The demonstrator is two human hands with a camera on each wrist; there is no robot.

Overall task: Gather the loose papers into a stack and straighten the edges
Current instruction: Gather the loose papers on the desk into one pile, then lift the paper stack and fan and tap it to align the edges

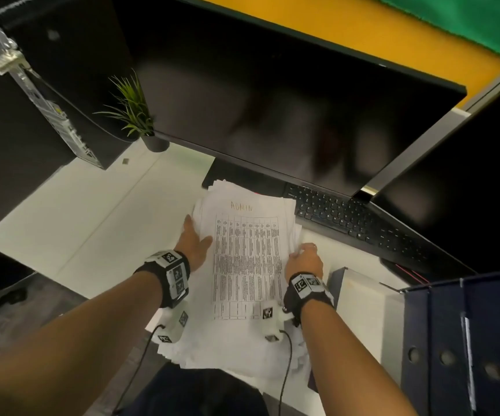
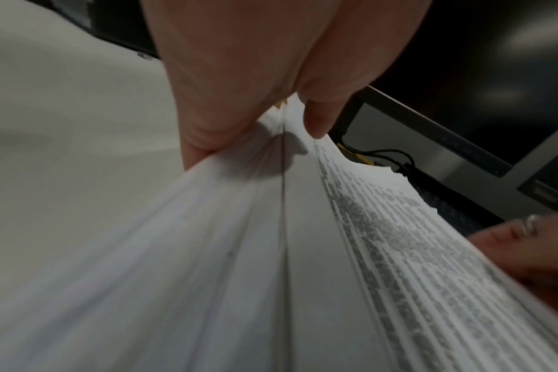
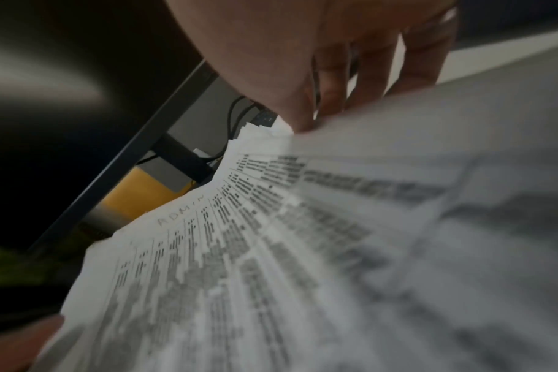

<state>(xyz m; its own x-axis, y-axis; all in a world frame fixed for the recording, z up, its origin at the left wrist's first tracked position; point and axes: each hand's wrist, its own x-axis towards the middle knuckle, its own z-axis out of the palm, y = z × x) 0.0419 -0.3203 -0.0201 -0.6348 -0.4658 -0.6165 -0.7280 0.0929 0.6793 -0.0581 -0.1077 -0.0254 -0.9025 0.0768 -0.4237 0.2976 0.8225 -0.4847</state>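
A: Where's the paper stack (image 1: 247, 259)?

B: Lower centre of the head view, on the white tabletop (image 1: 92, 211), btwn both hands. Top sheet has a printed table w/ "ADMIN" handwritten above it. Edges still ragged; sheets fan out at the top and bottom.

A: Left hand (image 1: 194, 240)?

B: At the stack's left edge. Left wrist view: thumb on top, fingers (image 2: 207, 120) under the edge, pinching the sheets.

A: Right hand (image 1: 304, 261)?

B: At the right edge, ring on one finger. Right wrist view shows its fingers (image 3: 331, 83) curled down behind the sheets, thumb side on the paper, so gripping that edge. Blurry, tho.

A: Around it?

B: Dark monitor (image 1: 272, 100) fills the upper centre, black keyboard (image 1: 354, 217) right of the stack, small potted plant (image 1: 134, 112) upper left, blue binders (image 1: 459, 340) lower right.
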